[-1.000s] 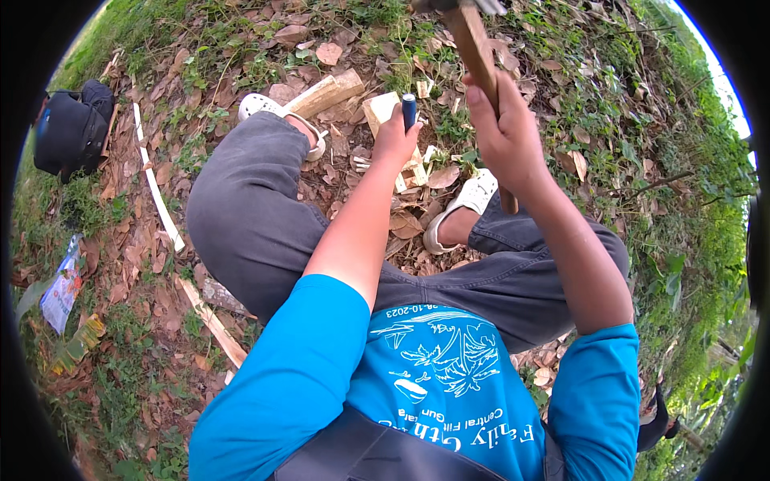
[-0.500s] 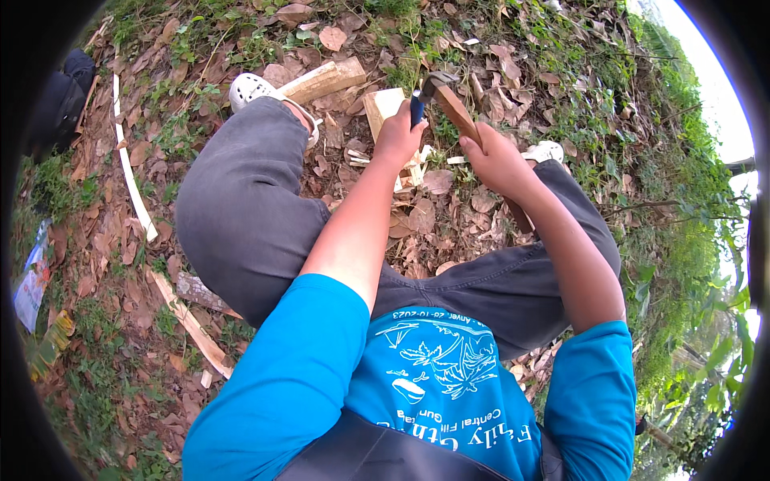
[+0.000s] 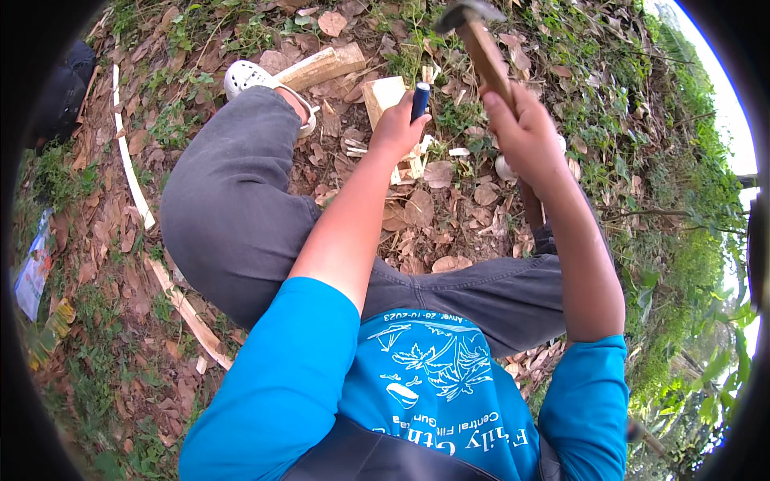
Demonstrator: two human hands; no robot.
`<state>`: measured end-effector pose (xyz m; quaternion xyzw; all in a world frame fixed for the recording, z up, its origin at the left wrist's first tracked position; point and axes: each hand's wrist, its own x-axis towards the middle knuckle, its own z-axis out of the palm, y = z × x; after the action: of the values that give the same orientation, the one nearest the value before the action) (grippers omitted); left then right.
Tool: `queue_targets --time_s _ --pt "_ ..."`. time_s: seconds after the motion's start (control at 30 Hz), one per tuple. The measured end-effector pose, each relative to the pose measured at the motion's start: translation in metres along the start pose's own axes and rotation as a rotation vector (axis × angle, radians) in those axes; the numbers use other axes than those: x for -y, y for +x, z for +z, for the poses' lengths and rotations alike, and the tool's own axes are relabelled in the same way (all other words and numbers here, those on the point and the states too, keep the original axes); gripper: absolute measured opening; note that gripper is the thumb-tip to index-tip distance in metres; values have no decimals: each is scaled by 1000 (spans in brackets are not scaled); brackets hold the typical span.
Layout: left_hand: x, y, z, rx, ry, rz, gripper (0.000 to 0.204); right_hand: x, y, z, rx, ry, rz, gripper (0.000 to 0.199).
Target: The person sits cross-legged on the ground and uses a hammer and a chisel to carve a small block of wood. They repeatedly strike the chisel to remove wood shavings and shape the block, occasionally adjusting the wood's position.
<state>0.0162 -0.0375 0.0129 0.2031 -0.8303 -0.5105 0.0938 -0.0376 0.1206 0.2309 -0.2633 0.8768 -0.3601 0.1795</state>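
My left hand [image 3: 395,128] is closed around the blue handle of a chisel [image 3: 420,99]; the handle's end points up, and the blade is hidden. Beneath and beside that hand is a pale wood block [image 3: 382,94] on the ground, with wood chips [image 3: 413,167] scattered close to it. My right hand [image 3: 525,132] grips the wooden handle of a hammer [image 3: 489,60]. The hammer's dark metal head is up and to the right of the chisel, apart from it. The handle's lower end shows below my right hand.
Another piece of wood [image 3: 325,67] lies beside my white shoe [image 3: 249,78]. Long pale strips of wood [image 3: 128,164] rest on the leaf-covered ground [image 3: 417,210] at the left. A black bag [image 3: 68,92] is at the far left, with a plastic packet [image 3: 34,268] below it. Green plants grow along the right.
The hammer has risen away from the chisel handle, its head now farther up and right. My right hand has moved with it. My left hand has stayed nearly in place on the chisel.
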Motion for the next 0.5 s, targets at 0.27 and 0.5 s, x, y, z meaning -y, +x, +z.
queue_targets --time_s 0.27,0.5 --pt "-2 -4 8 -28 -3 28 44 -63 -6 20 140 -319 48 28" --pt "-7 -5 7 13 7 18 46 14 -24 2 -331 407 -222 23"
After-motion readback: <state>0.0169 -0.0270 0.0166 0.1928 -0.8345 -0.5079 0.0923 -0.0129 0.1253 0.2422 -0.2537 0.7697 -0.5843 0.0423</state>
